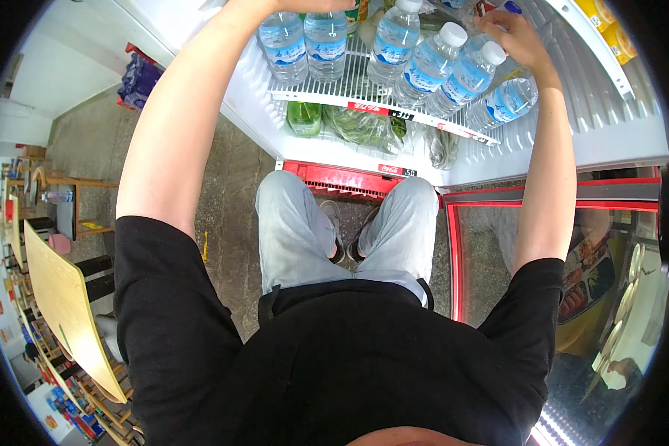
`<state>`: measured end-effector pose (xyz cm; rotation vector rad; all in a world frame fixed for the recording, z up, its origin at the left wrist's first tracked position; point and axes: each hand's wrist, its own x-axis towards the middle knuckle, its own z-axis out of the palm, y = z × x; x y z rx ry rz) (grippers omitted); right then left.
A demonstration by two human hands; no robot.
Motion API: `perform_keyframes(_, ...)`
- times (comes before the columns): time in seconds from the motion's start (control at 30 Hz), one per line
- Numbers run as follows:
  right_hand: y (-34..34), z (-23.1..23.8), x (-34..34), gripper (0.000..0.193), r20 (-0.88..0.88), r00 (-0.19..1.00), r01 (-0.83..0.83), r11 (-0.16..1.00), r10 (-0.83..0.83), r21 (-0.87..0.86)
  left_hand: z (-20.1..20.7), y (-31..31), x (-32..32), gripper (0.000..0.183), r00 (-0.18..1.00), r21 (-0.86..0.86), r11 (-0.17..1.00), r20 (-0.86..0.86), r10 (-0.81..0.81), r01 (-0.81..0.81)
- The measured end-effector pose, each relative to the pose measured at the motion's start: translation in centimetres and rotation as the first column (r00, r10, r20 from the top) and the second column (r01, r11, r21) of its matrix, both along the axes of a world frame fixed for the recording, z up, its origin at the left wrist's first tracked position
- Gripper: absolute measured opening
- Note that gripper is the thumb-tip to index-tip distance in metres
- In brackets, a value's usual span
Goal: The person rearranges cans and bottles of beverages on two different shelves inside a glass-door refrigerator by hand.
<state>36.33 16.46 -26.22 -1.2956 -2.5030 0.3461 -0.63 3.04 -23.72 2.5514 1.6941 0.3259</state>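
Observation:
Both my arms reach into a fridge, over a white wire shelf (357,74) of clear water bottles with blue labels. My left hand (312,4) is at the upper edge of the picture, over the tops of two water bottles (325,48) at the left. It is mostly cut off, so its grip is hidden. My right hand (516,37) is behind the right-hand bottles, near a white-capped bottle (468,78). Its fingers are bent together beside clear plastic and a dark blue and red item; what they hold is unclear. One bottle (507,102) leans at the shelf's right end.
Below, bagged green vegetables (357,125) and a green bottle (303,119) fill the lower level. The red-framed glass door (455,260) stands open at my right. Yellow packages (613,33) sit at the upper right. Wooden tables (70,305) are at the left.

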Motion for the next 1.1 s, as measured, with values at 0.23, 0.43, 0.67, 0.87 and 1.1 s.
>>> perform_keyframes(0.23, 1.2, -0.8, 1.1, 0.037, 0.028, 0.995, -0.103, 0.979, 0.099, 0.176, -0.6, 0.6, 0.6, 0.047, 0.986, -0.028, 0.997, -0.153, 0.064, -0.069)
perform_keyframes(0.43, 1.0, -0.6, 1.1, 0.035, 0.009, 0.995, -0.095, 0.992, 0.095, 0.087, -1.1, 1.8, -0.6, 0.047, 0.994, -0.094, 0.996, -0.107, -0.017, 0.007)
perform_keyframes(0.67, -2.7, 1.5, -1.0, 0.035, -0.072, 0.996, 0.056, 0.998, -0.056, -0.004, -0.7, 1.8, -0.4, 0.047, 0.997, -0.188, 0.982, -0.075, -0.012, -0.002)
perform_keyframes(0.87, -2.1, 1.3, -0.7, 0.031, -0.072, 0.996, 0.043, 0.999, -0.043, -0.007, -1.0, 1.8, -0.9, 0.042, 1.0, -0.159, 0.987, 0.003, -0.029, 0.029)
perform_keyframes(1.1, -2.4, 1.3, -0.6, 0.031, -0.096, 0.995, 0.002, 1.0, 0.0, 0.019, -0.1, 0.9, 0.0, 0.035, 0.995, -0.259, 0.964, 0.093, -0.033, 0.056)
